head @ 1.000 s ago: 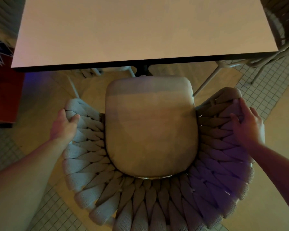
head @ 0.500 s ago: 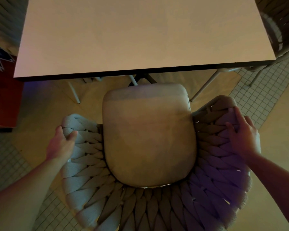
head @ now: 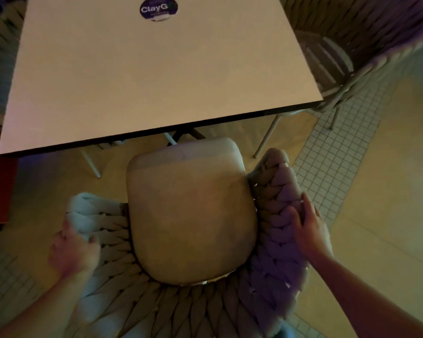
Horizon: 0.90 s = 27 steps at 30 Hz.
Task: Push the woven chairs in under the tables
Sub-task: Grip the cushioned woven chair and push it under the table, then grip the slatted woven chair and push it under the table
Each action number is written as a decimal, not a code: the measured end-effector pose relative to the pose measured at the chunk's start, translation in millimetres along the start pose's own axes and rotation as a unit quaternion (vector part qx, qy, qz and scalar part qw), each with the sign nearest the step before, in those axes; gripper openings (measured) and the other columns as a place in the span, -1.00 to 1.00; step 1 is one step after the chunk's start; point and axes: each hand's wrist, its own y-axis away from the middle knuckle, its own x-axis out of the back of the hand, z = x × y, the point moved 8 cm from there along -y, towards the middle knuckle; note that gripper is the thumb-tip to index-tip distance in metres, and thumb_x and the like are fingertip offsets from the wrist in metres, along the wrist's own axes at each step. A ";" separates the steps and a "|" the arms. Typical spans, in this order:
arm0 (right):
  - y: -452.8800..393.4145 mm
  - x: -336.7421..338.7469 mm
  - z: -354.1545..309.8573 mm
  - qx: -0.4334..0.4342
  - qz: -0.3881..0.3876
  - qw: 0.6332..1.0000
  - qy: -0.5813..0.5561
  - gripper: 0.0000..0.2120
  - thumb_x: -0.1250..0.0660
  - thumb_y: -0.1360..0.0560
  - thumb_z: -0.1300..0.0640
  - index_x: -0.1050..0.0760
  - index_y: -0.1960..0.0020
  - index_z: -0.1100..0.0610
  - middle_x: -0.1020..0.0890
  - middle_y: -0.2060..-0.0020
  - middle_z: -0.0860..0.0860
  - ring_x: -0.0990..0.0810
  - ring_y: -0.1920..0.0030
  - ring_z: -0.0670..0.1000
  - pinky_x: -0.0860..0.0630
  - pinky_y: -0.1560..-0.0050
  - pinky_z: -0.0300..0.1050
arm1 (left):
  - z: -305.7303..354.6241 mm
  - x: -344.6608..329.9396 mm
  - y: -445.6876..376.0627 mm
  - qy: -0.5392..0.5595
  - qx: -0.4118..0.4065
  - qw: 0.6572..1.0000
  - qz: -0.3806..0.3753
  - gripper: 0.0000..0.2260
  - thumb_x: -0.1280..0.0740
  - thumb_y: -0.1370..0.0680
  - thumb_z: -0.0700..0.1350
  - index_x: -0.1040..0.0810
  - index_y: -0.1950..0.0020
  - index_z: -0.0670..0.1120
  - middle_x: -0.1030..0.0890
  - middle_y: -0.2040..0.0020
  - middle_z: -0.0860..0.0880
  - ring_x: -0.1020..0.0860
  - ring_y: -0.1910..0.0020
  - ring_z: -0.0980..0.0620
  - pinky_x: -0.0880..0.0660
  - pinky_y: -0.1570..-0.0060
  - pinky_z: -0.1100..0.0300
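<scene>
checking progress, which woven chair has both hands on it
The woven chair with the tan seat cushion nearest the camera: left hand and right hand hold its arms. The chair at the table's right corner is untouched.

The left hand was smeared by motion, its fingers indistinct. The woven chair ran off the bottom edge, its back cut away. A second chair at upper right was blurred and cropped. The sticker at top centre was clipped, its small print unreadable.
</scene>
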 end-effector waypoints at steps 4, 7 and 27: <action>12.3 34.0 50.8 -0.046 -0.018 0.997 -0.057 -0.44 -0.04 -0.56 -0.25 -0.32 -0.45 0.01 -0.56 -0.26 0.11 -0.55 -0.21 0.09 -0.47 -0.10 -0.01 | 66.3 -17.3 74.4 -0.025 -0.087 0.996 0.005 -0.48 -0.29 -0.56 0.00 -0.32 -0.47 -0.18 -0.37 -0.39 -0.33 -0.36 -0.33 -0.36 -0.32 -0.26 -0.22; 11.2 65.5 94.4 -0.070 -0.051 0.993 -0.083 -0.40 -0.01 -0.55 -0.27 -0.32 -0.45 0.04 -0.53 -0.31 0.09 -0.51 -0.27 0.08 -0.47 -0.19 0.02 | 146.9 -48.8 142.2 0.024 -0.133 0.990 -0.049 -0.53 -0.24 -0.57 0.11 -0.44 -0.40 -0.10 -0.49 -0.34 -0.22 -0.45 -0.29 -0.27 -0.40 -0.20 -0.10; -223.7 311.7 232.5 -0.063 -0.069 0.981 -0.169 -0.49 -0.19 -0.51 -0.24 -0.40 -0.37 -0.03 -0.58 -0.23 -0.03 -0.55 -0.19 -0.06 -0.49 -0.09 -0.11 | 625.6 -139.1 390.2 0.183 -0.392 0.888 -0.155 -0.55 -0.28 -0.55 0.12 -0.44 -0.40 -0.01 -0.49 -0.35 -0.02 -0.44 -0.32 0.04 -0.40 -0.24 0.12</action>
